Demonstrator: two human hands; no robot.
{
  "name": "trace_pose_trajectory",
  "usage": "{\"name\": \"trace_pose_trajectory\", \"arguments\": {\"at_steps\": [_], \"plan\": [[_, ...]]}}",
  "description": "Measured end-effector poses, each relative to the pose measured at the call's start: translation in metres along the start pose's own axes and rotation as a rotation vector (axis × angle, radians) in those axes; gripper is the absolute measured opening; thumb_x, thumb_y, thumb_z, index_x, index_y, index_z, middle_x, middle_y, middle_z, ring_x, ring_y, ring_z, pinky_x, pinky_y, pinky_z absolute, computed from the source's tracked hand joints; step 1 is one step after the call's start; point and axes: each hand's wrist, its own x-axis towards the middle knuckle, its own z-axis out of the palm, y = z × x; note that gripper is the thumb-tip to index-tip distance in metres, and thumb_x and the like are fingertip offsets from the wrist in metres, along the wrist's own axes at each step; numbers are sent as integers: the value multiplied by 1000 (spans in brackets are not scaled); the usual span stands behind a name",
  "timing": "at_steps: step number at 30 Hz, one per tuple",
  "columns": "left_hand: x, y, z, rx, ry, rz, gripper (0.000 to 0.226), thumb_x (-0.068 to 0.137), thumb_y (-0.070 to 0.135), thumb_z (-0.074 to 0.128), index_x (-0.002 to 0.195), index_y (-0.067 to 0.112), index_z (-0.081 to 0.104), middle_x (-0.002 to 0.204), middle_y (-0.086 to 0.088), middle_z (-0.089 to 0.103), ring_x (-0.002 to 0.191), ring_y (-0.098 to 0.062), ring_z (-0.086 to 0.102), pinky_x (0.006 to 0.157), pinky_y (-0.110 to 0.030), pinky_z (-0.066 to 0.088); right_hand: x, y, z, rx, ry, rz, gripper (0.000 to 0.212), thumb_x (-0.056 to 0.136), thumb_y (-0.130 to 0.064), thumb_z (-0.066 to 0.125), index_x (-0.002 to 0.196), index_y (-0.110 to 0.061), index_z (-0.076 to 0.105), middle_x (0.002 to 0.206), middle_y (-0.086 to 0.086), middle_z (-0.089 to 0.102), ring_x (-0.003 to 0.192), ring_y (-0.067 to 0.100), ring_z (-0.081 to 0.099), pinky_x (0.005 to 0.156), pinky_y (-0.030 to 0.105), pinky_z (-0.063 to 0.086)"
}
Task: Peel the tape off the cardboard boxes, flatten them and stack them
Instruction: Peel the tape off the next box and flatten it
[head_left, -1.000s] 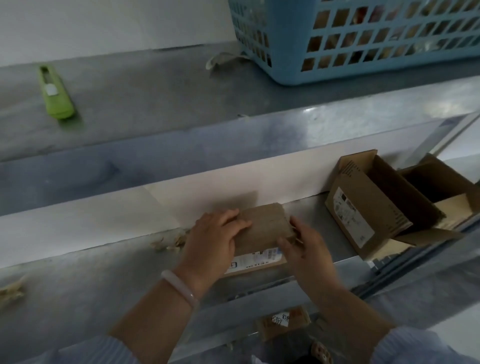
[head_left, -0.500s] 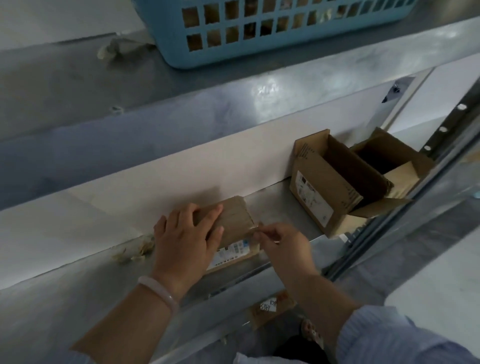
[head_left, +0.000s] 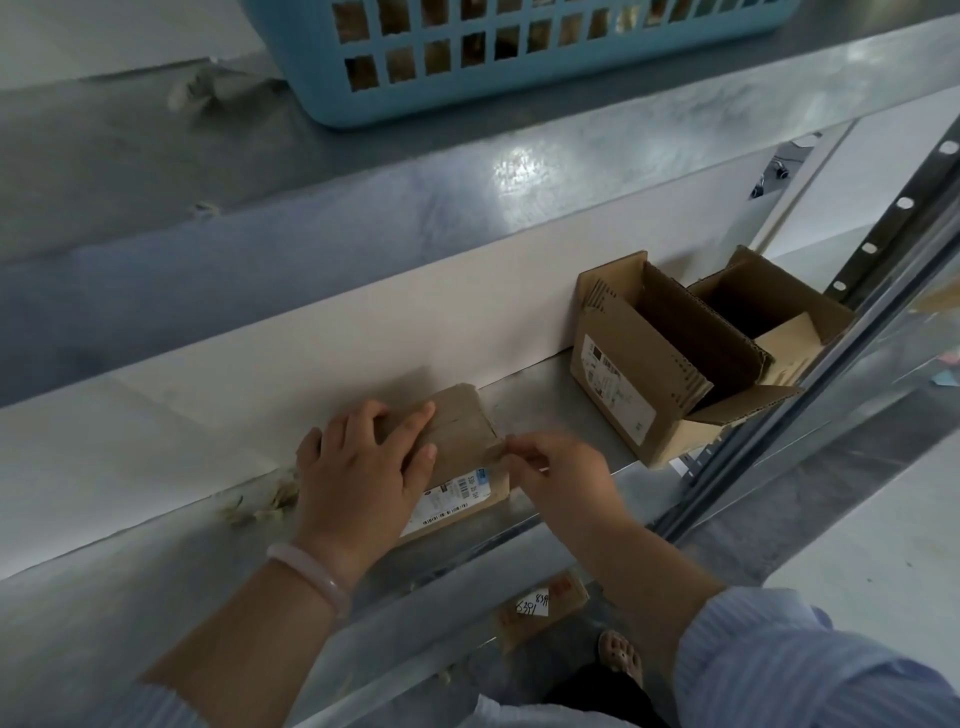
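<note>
Two hands work the small box (head_left: 462, 431): left hand (head_left: 363, 467) presses flat, fingers spread; right hand (head_left: 563, 480) pinches the tape (head_left: 498, 451). Best peel low and slowly.

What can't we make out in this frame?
Head view, all:
Whether the right hand pinches tape on the small box: blurred, and its fingers cover the edge.
Blue basket contents: cut off by the top edge.
Box label: partly under the left hand, print too small.
Lower box: mostly hidden by the shelf edge.

Left hand (head_left: 363, 467) now presses atop the small box (head_left: 462, 436); right hand (head_left: 561, 478) pinches its edge.
</note>
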Motion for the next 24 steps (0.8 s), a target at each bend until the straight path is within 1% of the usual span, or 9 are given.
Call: {"name": "trace_pose_trajectory", "arguments": {"at_steps": [2,5,9,12,15,17,21,24], "plan": [[0,0,0,-4,6,-4,48,91,54,30,129,39,55,115,-5,55,102,-29,54,86,-47,44,2,-4,2,-23,17,11,12,93,-23,64,103,-23,71,93,-9,69,85,5,64,79,26,56],[0,0,-1,-2,3,-8,47,91,54,31,129,39,55,115,-4,55,102,-29,53,86,-46,44,4,-5,3,-83,19,-1,8,93,-26,63,98,-24,69,91,-7,68,83,9,64,76,35,57],[-1,1,-1,2,0,-7,47,91,54,30,129,39,55,115,-4,55,101,-29,54,86,-45,44,7,-7,-1,-257,-19,-62,16,97,-31,55,102,-21,66,96,-5,63,82,11,59,76,36,54],[-1,1,-1,12,-2,-7,48,91,55,30,129,39,54,116,-4,55,101,-29,53,86,-45,44,9,-10,-4,-362,-69,-91,18,99,-32,50,103,-19,62,96,-3,59,81,14,58,75,38,54],[-1,0,-1,16,-8,-3,48,91,55,30,130,40,54,116,-4,54,103,-28,53,86,-45,44,13,-15,-7,-454,-117,-121,18,101,-30,45,101,-17,58,99,-1,56,83,15,56,75,34,52],[-1,-1,0,8,-11,-3,48,91,56,29,130,40,54,117,-4,54,104,-28,53,87,-46,44,14,-17,-9,-463,-138,-119,16,101,-28,45,99,-17,57,99,0,56,84,16,54,75,33,51],[-1,-1,0,-1,-6,-13,48,91,57,29,129,41,54,117,-4,54,104,-28,53,88,-47,43,14,-19,-8,-437,-166,-78,13,99,-26,46,95,-19,56,93,-1,58,82,14,56,77,35,53],[-1,-1,1,6,-13,-7,50,91,57,27,130,41,53,118,-4,53,106,-27,52,89,-47,42,12,-20,-9,-333,-147,-10,10,97,-24,51,92,-20,60,86,-3,61,78,15,59,72,31,54]]}}
